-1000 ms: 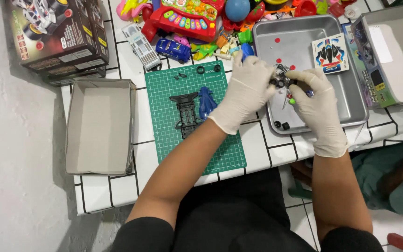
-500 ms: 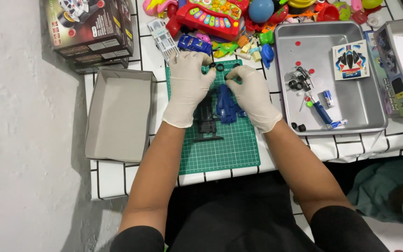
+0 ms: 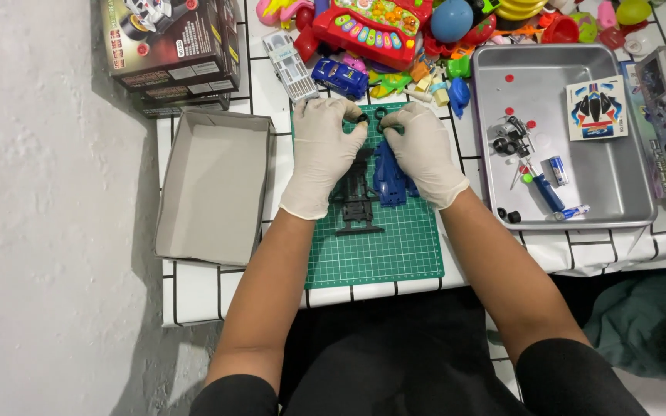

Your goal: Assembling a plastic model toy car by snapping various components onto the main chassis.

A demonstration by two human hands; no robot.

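Both hands wear white gloves over a green cutting mat [image 3: 379, 254]. My left hand [image 3: 321, 150] pinches a small black wheel [image 3: 361, 119] at the mat's far edge. My right hand [image 3: 422, 150] holds another small black ring-shaped wheel [image 3: 381, 115] close beside it. Under the hands lie a black toy-car chassis [image 3: 356, 202] and a blue car body shell [image 3: 389, 181], both partly covered by my fingers.
An open grey cardboard box [image 3: 213, 185] sits left of the mat. A metal tray [image 3: 626, 192] on the right holds small parts, a blue screwdriver [image 3: 547, 191] and a sticker sheet [image 3: 596, 107]. Printed boxes [image 3: 167, 46] and colourful toys [image 3: 371, 27] crowd the far side. The table edge is near me.
Both hands left the metal tray and came over to the green mat's far edge, each now pinching a small black wheel. The camera view shifted left.
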